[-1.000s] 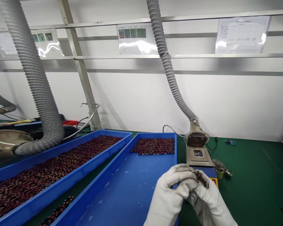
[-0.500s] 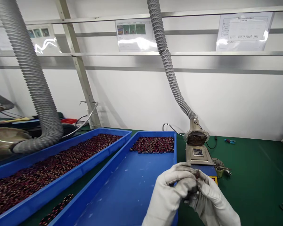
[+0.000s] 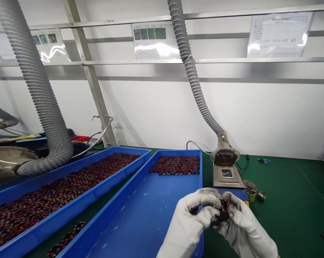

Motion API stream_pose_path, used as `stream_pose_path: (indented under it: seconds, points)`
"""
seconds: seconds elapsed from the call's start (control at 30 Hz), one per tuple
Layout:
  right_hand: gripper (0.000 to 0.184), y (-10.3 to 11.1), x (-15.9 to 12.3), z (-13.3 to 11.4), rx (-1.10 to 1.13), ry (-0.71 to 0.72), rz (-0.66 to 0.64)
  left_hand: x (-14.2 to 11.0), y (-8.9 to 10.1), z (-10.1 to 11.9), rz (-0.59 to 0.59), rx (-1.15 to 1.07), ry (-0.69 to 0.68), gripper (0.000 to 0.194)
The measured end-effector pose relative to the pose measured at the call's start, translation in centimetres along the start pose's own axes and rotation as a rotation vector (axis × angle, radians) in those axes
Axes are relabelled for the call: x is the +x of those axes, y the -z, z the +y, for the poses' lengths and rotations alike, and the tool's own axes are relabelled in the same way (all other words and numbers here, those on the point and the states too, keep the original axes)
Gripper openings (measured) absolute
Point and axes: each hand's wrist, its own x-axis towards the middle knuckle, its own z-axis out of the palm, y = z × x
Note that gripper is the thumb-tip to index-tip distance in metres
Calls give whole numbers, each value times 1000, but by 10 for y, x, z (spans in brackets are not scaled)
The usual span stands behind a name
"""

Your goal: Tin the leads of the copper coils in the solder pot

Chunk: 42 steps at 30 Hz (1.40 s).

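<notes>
White gloves with grey-stained fingers cover both of my hands. Between them is a small black part with red bits on top [image 3: 223, 212], its exact kind unclear. My left hand [image 3: 195, 215] pinches it from the left. From the other side, my right hand [image 3: 239, 218] has thumb and finger closed on its edge, with the lower fingers curled beneath. The hands are over the right rim of a blue tray [image 3: 140, 218], in front of a metal solder pot [image 3: 228, 175]. At that tray's far end, many small dark round parts [image 3: 175, 165] stand packed in rows.
Another long blue tray [image 3: 70, 211], full of similar parts, lies to the left. A few loose parts [image 3: 66, 239] sit between the trays. A grey duct hose [image 3: 194, 79] drops to the pot. Beside it are a small cup [image 3: 250, 191] and, farther back, pliers [image 3: 263, 161] on the green mat.
My fingers have shifted and turned slightly, so the black part with its red bits now shows more clearly between them. The trays and the pot stay put.
</notes>
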Motion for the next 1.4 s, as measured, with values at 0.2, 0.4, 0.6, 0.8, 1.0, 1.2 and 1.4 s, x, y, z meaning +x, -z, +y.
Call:
stream_pose_path:
  seconds: [0.2,0.4,0.6,0.8,1.0,1.2,1.4]
  points:
    - [27,-16,-3,4,61,-36,-88,-8,-6,-8,115,-394,99,22]
    - [31,-23,-8,-2,94,-36,-33,-8,-4,-3,206,-532,38,27]
    - [31,-13,-5,-8,73,-38,-21,-5,1,7,132,-229,92,17]
    - [31,-13,-2,-5,-13,77,63,-6,-15,5,148,-19,-114,17]
    - [32,-22,-6,-3,36,50,16,-6,4,4,337,-203,-225,9]
    - [26,-30,-9,-4,60,103,152,-9,-6,9,157,76,12,16]
    - [30,-43,-10,-3,-236,445,434,-12,-9,11,318,238,-436,16]
